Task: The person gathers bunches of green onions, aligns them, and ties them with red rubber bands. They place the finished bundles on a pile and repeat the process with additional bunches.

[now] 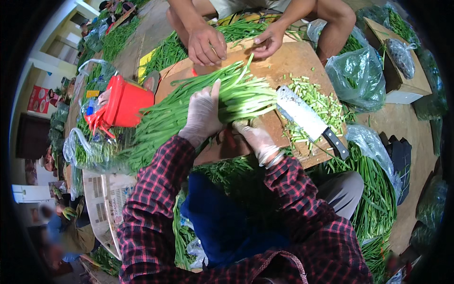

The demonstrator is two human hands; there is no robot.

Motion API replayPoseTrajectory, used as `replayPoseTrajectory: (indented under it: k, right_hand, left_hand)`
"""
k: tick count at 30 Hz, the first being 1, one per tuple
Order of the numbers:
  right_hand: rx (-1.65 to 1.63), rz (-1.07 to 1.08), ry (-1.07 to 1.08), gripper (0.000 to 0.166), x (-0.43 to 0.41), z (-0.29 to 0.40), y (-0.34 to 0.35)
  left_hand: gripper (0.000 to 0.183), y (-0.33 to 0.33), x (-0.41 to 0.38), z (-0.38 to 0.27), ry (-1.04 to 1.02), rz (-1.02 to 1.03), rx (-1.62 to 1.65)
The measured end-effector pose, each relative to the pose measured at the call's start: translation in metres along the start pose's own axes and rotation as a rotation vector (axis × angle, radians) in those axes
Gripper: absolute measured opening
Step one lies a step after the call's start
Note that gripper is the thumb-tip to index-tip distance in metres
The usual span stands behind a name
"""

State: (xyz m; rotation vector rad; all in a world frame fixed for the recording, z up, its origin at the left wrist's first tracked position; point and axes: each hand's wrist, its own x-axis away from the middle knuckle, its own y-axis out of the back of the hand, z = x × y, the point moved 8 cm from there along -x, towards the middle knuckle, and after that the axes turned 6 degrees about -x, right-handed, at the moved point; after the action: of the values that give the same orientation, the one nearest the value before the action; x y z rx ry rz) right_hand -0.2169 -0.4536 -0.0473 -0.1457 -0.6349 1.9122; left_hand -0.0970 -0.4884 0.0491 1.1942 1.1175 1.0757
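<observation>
A large bundle of long green leafy stalks, likely garlic chives (244,94), lies across my gloved hands over the wooden cutting board (301,58). My left hand (204,113) wraps the bundle near its middle, thumb on top. Under the pale cut ends is my right hand (257,136), also gloved, touching the bundle from below; its fingers are partly hidden. To the right of the bundle a cleaver (301,113) with a black handle rests on the board, its blade over chopped stalk pieces (319,96).
A co-worker's bare hands (207,44) are across the board. A red plastic container (129,103) with red ties stands at the left, beside bagged greens. Plastic bags (358,76), a cardboard box (393,64) and more long greens (372,191) lie at the right. A white plastic crate (103,209) is lower left.
</observation>
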Motion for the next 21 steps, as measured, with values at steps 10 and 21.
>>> replayPoseTrajectory:
  k: [10, 21]
  right_hand:
    - [1.338, -0.226, 0.361, 0.008, 0.027, 0.030, -0.032]
    - [1.360, -0.134, 0.308, 0.023, 0.010, 0.029, -0.008]
  left_hand:
    - [0.077, 0.031, 0.004, 0.005, -0.092, -0.085, -0.145]
    - [0.110, 0.008, 0.029, 0.000, -0.048, -0.274, -0.094]
